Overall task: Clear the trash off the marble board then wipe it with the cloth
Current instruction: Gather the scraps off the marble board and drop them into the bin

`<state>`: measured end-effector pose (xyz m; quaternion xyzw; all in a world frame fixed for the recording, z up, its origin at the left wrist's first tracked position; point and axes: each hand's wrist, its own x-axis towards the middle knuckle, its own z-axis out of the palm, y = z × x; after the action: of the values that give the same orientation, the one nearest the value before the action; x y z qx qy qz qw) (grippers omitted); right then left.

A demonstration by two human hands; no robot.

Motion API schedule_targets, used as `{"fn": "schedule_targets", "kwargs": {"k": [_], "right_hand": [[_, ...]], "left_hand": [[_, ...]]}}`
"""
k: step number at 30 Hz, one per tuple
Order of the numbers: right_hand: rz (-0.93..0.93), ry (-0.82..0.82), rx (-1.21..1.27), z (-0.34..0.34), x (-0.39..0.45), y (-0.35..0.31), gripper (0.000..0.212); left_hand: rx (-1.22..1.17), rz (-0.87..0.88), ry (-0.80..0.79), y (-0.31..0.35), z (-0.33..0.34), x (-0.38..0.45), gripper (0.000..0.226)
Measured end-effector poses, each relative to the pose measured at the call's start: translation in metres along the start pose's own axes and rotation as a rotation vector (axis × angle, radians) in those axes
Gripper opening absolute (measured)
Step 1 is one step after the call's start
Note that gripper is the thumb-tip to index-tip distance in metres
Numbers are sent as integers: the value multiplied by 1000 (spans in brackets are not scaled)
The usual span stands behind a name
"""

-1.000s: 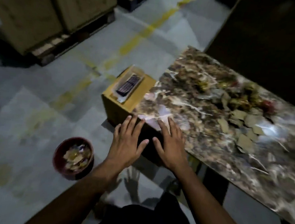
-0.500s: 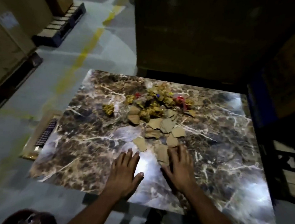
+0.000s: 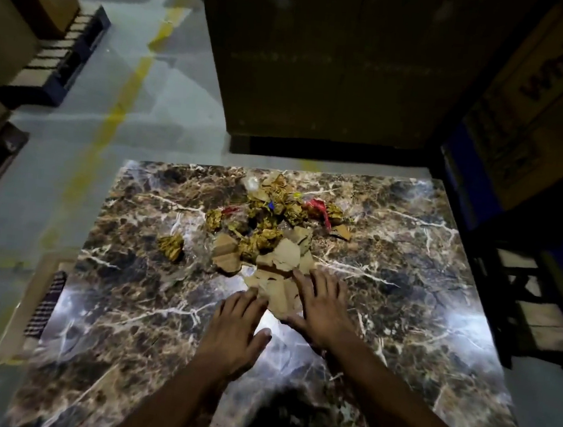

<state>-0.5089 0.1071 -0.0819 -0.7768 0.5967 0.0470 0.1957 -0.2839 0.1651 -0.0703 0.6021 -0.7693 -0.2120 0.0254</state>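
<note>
A keypad device (image 3: 44,305) is lying on a cardboard box (image 3: 23,310) at the far left, beside the marble board (image 3: 421,276). The left hand (image 3: 234,328) is resting flat, fingers straight, holding nothing. The right hand (image 3: 321,305) is pressing straight, spread fingers onto torn cardboard scraps (image 3: 278,289). Crumpled wrappers (image 3: 266,218) are lying just beyond, mid-board.

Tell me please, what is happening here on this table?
A person is clearing trash off a marble board. Both hands lie flat with straight fingers: the left hand beside the nearest torn cardboard pieces, the right hand partly on them. Neither hand grips anything. Behind them lies a pile of crumpled gold wrappers and a red scrap; one gold wrapper sits apart on the left. No cloth is visible.
</note>
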Motion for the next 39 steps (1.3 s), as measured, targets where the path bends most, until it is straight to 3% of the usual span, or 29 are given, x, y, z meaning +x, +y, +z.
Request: {"fn": "schedule_targets", "kwargs": {"k": [4, 7, 10, 12, 14, 20, 24, 27, 29, 32, 36, 39], "right_hand": [[39, 146, 212, -34, 19, 12, 75], [104, 328, 190, -64, 67, 33, 66], [156, 261, 151, -90, 120, 48, 69], [139, 114, 132, -91, 148, 55, 73], [99, -18, 140, -84, 158, 56, 79], [31, -57, 154, -59, 110, 19, 77], [50, 107, 193, -63, 81, 4, 75], [59, 307, 280, -89, 104, -2, 68], [14, 339, 343, -110, 136, -12, 57], [-37, 181, 225, -131, 192, -28, 56], [-16, -144, 209, -139, 248, -41, 107], [-29, -321, 151, -129, 256, -41, 119]], "left_hand": [[-104, -145, 198, -59, -28, 9, 74], [-152, -344, 322, -108, -47, 24, 89], [-249, -441, 320, -140, -57, 45, 100], [-289, -432, 268, -147, -56, 58, 107], [-293, -382, 225, -140, -54, 67, 101], [-409, -236, 142, -88, -42, 55, 84], [-528, -229, 244, -86, -43, 50, 74], [-524, -238, 399, -101, -55, 66, 72], [-511, -248, 438, -107, -71, 84, 79], [-531, -262, 285, -110, -94, 120, 98], [-436, -225, 4, -107, -104, 158, 98], [-292, -157, -86, -108, -100, 165, 110]]}}
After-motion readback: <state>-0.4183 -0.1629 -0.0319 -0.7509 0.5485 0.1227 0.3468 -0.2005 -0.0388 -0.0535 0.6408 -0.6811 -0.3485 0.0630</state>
